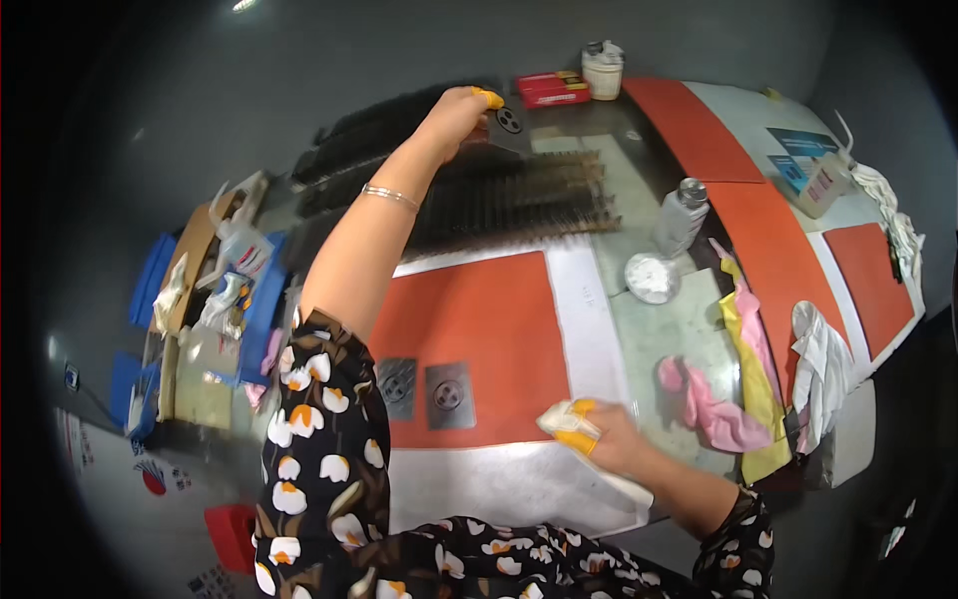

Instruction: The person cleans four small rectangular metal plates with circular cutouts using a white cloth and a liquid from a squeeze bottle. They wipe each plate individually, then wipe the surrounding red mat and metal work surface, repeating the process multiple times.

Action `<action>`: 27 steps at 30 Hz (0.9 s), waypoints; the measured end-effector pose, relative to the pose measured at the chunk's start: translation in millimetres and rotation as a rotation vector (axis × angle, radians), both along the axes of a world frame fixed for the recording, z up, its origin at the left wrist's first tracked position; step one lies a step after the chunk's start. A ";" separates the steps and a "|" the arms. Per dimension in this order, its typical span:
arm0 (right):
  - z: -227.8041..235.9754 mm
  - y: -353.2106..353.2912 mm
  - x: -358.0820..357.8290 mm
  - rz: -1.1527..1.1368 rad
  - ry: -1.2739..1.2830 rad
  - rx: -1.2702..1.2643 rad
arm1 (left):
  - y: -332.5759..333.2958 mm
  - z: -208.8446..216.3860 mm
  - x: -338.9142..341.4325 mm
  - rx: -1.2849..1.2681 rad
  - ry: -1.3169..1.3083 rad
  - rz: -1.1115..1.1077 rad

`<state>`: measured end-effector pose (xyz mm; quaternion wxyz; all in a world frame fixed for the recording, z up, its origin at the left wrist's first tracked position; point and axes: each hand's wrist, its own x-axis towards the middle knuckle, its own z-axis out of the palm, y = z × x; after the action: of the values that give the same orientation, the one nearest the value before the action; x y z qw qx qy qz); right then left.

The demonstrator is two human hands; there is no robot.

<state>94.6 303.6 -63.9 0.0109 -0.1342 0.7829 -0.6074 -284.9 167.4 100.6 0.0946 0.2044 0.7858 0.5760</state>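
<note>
My left hand (461, 118), with a yellow finger cot, reaches far forward over the dark racks and grips a square grey metal plate (516, 138) with a round holed pattern. The plate's lower edge blurs into the racks behind. At the near right, my right hand (611, 439), also in yellow finger cots, is closed round a folded white cloth (559, 420) by the corner of the orange mat (499, 329). Two similar metal plates, a left one (397, 401) and a right one (462, 410), lie side by side on that mat.
Rows of dark slotted racks (499, 207) stand behind the mat. To the right are a silver-topped bottle (683, 218), a dish of white powder (652, 279), a pink cloth (723, 424) and a yellow cloth (763, 429). Blue bins (261, 319) and a spray bottle (242, 248) sit left.
</note>
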 end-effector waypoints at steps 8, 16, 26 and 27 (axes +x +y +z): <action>13.8 -5.6 6.2 -0.129 -0.248 -0.151 | -136.7 -90.1 282.7 0.762 -0.963 -0.141; 59.2 -70.8 45.0 0.109 0.328 0.217 | -191.7 -140.2 391.3 0.812 -0.947 -0.325; 73.0 -116.6 42.5 0.340 0.465 0.386 | -220.2 -125.6 400.1 0.440 -0.420 -0.573; 74.6 -117.9 42.5 0.352 0.474 0.408 | -221.2 -125.5 400.3 0.424 -0.391 -0.574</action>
<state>137.1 185.7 10.7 -0.0401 -0.3992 0.8338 -0.3792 115.5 -53.8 -24.9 0.3548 0.3172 0.5277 0.7035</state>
